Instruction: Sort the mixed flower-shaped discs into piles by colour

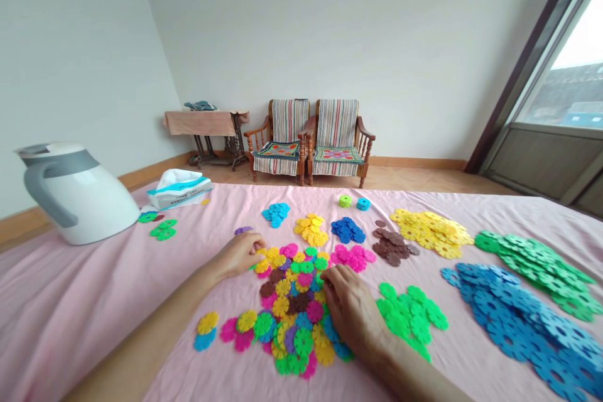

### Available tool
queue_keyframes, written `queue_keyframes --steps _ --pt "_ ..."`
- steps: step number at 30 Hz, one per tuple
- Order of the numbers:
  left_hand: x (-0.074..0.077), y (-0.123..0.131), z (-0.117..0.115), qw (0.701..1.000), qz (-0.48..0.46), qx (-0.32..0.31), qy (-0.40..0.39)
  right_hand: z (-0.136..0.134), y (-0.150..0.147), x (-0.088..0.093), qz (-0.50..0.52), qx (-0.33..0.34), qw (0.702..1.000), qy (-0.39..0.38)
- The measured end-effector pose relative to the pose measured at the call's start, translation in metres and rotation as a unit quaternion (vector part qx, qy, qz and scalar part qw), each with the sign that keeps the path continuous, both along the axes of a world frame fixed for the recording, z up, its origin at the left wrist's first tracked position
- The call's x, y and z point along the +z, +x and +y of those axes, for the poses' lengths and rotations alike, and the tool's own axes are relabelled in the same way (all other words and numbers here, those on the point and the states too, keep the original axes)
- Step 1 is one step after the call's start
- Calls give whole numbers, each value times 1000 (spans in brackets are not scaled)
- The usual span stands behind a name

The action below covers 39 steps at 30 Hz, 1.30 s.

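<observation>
Mixed disc pile (298, 294) lies on cloth (136, 270), curled left hand (242, 255) at its far-left edge, curled right hand (351, 306) over its right edge; I cannot tell grip. Leftward stands a jug (92, 201); green discs (411, 314) obstruct rightward.

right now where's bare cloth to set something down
Widest: pink cloth between the jug and left forearm; smaller: between the tissue pack and light-blue pile. Crowded: the mixed pile between left hand and right hand, and large blue discs.

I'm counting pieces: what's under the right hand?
Blue discs and yellow discs show beside the right hand; whatever lies directly beneath it is covered, so I can't tell.
</observation>
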<state>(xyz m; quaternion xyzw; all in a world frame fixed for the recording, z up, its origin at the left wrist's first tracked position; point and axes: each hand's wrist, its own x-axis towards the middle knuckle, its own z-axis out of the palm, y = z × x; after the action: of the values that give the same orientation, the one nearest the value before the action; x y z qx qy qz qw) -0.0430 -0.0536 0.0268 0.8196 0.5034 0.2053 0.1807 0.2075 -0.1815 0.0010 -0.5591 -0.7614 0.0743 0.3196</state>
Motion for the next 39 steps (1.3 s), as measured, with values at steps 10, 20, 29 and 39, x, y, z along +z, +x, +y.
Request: queue_keyframes --steps 10,20,29,39 --pt "20 -1 -21 977 -37 -114 -177 -1 0 -1 -5 2 1000 2" --pt "19 8 -13 965 -165 -63 -195 0 0 0 -3 4 1000 8" --pt "3 76 32 964 -252 24 -85 -1 0 4 -4 3 1000 4" --pt "-10 92 63 971 -233 48 -27 1 0 0 -10 5 1000 13"
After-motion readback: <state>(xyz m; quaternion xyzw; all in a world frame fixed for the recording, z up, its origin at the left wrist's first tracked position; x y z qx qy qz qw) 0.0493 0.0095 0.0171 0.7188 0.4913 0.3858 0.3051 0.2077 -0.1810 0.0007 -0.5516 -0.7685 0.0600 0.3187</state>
